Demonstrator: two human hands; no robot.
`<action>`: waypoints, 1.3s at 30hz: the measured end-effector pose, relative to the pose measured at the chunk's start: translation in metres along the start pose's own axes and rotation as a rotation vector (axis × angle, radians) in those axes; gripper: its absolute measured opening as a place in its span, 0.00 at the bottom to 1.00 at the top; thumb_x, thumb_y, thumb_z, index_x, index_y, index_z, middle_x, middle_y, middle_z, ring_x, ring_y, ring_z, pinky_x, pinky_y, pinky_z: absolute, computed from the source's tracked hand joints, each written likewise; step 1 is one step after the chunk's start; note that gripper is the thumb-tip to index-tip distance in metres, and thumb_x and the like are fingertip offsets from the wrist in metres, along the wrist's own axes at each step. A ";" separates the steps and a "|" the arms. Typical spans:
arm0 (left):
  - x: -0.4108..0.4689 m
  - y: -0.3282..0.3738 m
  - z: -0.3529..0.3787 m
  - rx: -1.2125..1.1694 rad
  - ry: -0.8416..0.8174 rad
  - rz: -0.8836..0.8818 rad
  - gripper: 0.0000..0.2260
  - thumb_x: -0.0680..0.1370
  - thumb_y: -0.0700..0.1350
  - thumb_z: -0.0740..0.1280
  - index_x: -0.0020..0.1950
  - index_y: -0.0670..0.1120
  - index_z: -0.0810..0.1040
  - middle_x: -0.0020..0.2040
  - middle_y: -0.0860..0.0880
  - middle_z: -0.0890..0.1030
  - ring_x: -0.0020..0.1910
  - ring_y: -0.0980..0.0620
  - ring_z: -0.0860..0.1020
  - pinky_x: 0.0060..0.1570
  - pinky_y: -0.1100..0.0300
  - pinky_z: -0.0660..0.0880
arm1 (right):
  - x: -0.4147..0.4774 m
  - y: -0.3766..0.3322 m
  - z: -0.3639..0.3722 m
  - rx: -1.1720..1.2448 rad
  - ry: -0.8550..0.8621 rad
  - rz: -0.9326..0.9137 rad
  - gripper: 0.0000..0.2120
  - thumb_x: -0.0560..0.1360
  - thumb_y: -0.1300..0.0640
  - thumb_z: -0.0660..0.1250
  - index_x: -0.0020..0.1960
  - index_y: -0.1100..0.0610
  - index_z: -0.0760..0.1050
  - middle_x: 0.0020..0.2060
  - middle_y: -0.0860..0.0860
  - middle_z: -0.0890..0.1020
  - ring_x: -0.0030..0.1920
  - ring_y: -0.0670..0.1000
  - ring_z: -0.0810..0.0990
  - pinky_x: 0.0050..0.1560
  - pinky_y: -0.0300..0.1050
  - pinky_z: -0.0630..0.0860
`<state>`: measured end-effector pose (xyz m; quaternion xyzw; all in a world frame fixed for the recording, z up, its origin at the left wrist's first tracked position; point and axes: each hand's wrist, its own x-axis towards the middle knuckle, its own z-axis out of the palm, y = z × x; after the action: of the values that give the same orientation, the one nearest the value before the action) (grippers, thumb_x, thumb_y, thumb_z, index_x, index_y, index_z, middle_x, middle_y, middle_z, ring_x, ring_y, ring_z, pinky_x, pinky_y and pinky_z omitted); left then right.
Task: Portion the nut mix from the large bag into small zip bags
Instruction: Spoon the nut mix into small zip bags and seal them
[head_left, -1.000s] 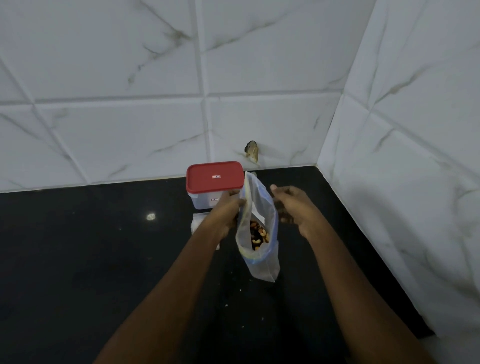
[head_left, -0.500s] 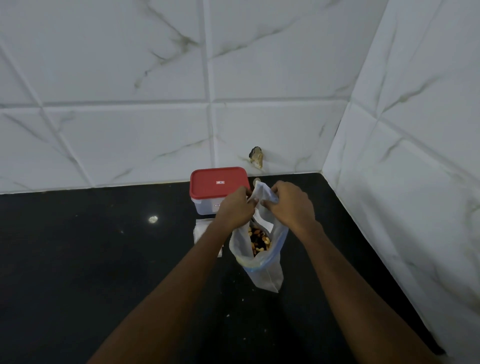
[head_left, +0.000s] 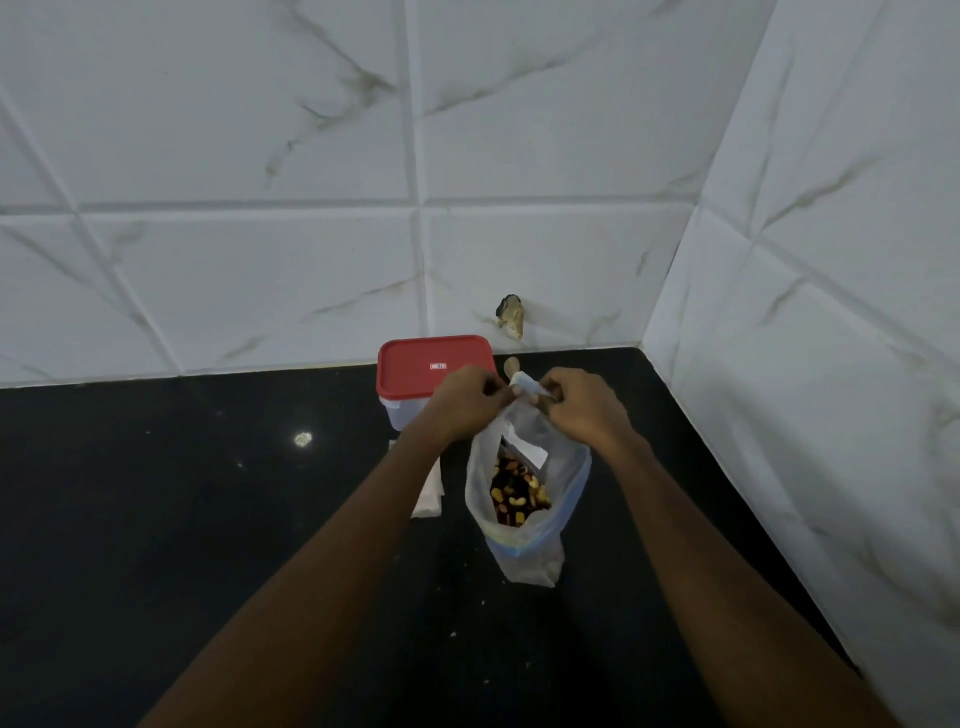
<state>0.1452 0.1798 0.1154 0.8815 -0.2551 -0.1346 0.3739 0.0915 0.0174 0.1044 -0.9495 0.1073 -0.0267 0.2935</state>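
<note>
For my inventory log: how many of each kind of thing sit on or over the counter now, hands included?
Hands: 2, left hand and right hand
Bag of nuts: 1
Red-lidded box: 1
Flat white item, unclear: 1
Small tan item behind bag, unclear: 1
Total: 6

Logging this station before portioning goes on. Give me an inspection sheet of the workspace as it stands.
Surface: black countertop, glossy.
Job's things: clear plastic bag upright, nut mix in its bottom; flat pale packets lie left of it, partly under the left forearm.
Clutter: red-lidded container behind the left hand; scattered crumbs.
Grippers: left hand and right hand both pinch the bag's top edge.
Cables: nothing seen.
Surroundings: white marbled wall tiles meeting in a corner; a chipped spot low on the back wall.
</note>
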 end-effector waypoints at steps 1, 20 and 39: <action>0.002 0.002 0.000 0.005 -0.010 -0.022 0.12 0.82 0.49 0.63 0.41 0.46 0.76 0.33 0.48 0.73 0.32 0.56 0.70 0.33 0.65 0.65 | 0.000 -0.001 -0.002 0.032 -0.013 0.010 0.05 0.79 0.49 0.66 0.48 0.50 0.75 0.40 0.48 0.79 0.43 0.50 0.79 0.44 0.46 0.75; -0.004 -0.021 0.008 -1.286 -0.158 -0.453 0.09 0.80 0.35 0.62 0.57 0.42 0.80 0.48 0.42 0.84 0.48 0.46 0.81 0.49 0.51 0.79 | -0.012 0.032 -0.012 0.904 -0.266 0.450 0.13 0.79 0.57 0.65 0.60 0.62 0.78 0.57 0.61 0.81 0.55 0.57 0.81 0.62 0.55 0.76; -0.028 -0.010 0.020 -0.849 -0.143 -0.396 0.15 0.77 0.38 0.68 0.64 0.41 0.75 0.58 0.42 0.80 0.57 0.46 0.80 0.53 0.53 0.79 | -0.045 0.026 -0.006 0.996 -0.232 0.435 0.07 0.80 0.62 0.63 0.55 0.58 0.79 0.52 0.56 0.83 0.51 0.52 0.82 0.46 0.45 0.79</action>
<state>0.1166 0.1892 0.0959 0.6707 -0.0298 -0.3561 0.6499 0.0426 0.0033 0.0953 -0.6487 0.2422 0.0919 0.7157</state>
